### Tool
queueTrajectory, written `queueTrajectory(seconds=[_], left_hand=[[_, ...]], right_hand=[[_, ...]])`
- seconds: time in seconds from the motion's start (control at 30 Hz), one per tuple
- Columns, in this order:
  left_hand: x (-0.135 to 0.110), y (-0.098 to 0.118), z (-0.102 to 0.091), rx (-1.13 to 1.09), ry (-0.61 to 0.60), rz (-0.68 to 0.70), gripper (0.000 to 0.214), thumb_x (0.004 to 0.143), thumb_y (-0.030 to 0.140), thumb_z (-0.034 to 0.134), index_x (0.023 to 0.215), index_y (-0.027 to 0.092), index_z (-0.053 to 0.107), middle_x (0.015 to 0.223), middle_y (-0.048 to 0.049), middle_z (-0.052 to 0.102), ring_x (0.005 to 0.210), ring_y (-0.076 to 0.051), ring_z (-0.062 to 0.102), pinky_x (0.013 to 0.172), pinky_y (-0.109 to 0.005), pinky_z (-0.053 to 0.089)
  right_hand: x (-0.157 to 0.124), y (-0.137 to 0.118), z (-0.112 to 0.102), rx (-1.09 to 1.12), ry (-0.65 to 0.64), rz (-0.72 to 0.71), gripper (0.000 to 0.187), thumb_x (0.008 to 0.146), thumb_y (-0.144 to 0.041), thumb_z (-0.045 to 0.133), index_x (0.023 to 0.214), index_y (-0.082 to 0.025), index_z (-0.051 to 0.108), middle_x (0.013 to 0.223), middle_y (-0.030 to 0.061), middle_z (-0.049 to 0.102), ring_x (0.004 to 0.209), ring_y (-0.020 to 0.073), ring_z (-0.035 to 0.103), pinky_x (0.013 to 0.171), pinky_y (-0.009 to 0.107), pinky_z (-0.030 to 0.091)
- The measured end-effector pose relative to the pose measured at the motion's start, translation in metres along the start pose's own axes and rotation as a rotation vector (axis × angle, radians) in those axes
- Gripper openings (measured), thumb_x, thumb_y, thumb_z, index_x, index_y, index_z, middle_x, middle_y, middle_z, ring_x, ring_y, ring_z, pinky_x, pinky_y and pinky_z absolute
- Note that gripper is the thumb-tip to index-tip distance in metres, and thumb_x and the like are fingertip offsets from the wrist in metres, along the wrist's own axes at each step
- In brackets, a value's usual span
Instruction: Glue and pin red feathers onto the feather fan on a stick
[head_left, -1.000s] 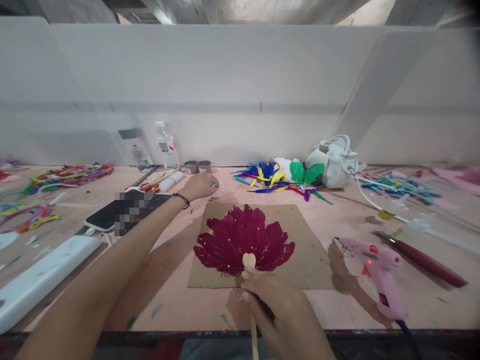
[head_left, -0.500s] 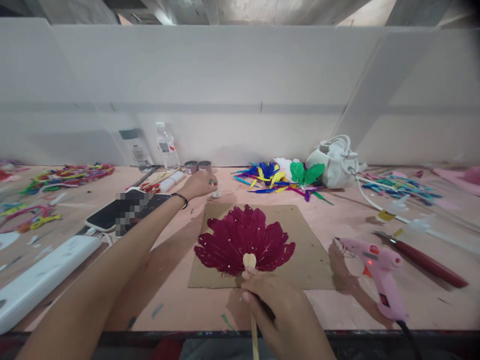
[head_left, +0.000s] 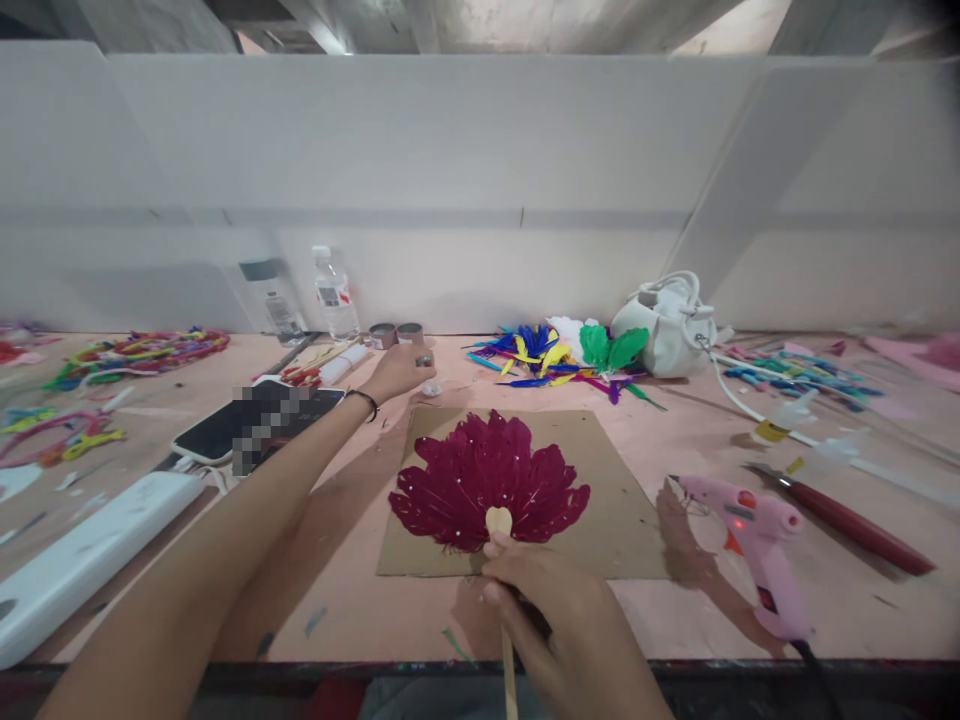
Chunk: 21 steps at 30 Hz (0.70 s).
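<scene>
My right hand is closed round the wooden handle of a feather fan. The dark red feathers spread out above a pale heart-shaped piece, dotted with small white beads. Beneath the fan lies a brown cardboard sheet. Stretched to the back of the table, my left hand has its fingers curled together in front of two small tins. A small shiny piece shows at its fingers, too small to name. Right beside that hand is a small clear crumpled item.
On the right lie a pink glue gun with its light on and a red-handled knife. Coloured feathers and a white handbag are at the back. Left are a phone, a power strip and a water bottle.
My left hand has turned slightly and stays at about the same place by the tins. My right hand and the fan have not moved.
</scene>
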<state>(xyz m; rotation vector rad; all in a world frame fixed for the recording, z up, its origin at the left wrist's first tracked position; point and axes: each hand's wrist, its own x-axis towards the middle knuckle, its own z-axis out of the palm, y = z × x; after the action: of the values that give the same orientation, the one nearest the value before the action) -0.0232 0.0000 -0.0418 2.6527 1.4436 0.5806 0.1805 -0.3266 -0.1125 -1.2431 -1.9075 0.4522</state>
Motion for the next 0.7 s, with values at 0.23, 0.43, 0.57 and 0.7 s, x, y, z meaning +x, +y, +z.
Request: queueTrajectory(seconds=[0.23,0.43,0.57,0.7], left_hand=[[-0.001,-0.004,0.003,-0.088,0.01,-0.012,0.037,0.101,0.038,0.065,0.132,0.017,0.063,0.135,-0.0114,0.063,0.114,-0.025,0.066,0.095,-0.045,0.06],[0.0,-0.005,0.002,-0.151,0.045,0.012,0.016,0.092,0.026,0.068,0.099,0.013,0.075,0.099,-0.0062,0.075,0.089,-0.019,0.069,0.079,-0.031,0.055],[0.002,-0.003,0.0,-0.208,0.105,0.053,0.013,0.078,0.023,0.066,0.081,0.016,0.076,0.08,-0.003,0.075,0.073,-0.016,0.063,0.065,-0.026,0.044],[0.002,-0.003,-0.002,-0.242,0.126,0.08,0.016,0.074,0.024,0.064,0.08,0.016,0.076,0.075,-0.0025,0.073,0.069,-0.015,0.059,0.063,-0.025,0.04]], right_hand=[[0.016,-0.007,-0.012,0.008,0.069,0.058,0.022,0.102,-0.028,0.057,0.116,-0.027,0.074,0.124,0.004,0.077,0.12,0.0243,0.071,0.098,0.038,0.059],[0.085,-0.043,-0.064,-0.473,0.09,0.033,0.019,0.102,-0.022,0.058,0.111,-0.023,0.074,0.117,0.0093,0.077,0.115,0.0306,0.07,0.105,0.049,0.052],[0.15,-0.045,-0.078,-0.577,-0.022,0.146,0.017,0.102,-0.015,0.058,0.098,-0.016,0.074,0.103,0.0146,0.076,0.106,0.0303,0.072,0.097,0.046,0.055],[0.219,-0.012,-0.056,-0.508,-0.108,0.163,0.026,0.102,-0.035,0.069,0.119,-0.016,0.068,0.121,0.008,0.07,0.106,0.0234,0.07,0.094,0.045,0.059]])
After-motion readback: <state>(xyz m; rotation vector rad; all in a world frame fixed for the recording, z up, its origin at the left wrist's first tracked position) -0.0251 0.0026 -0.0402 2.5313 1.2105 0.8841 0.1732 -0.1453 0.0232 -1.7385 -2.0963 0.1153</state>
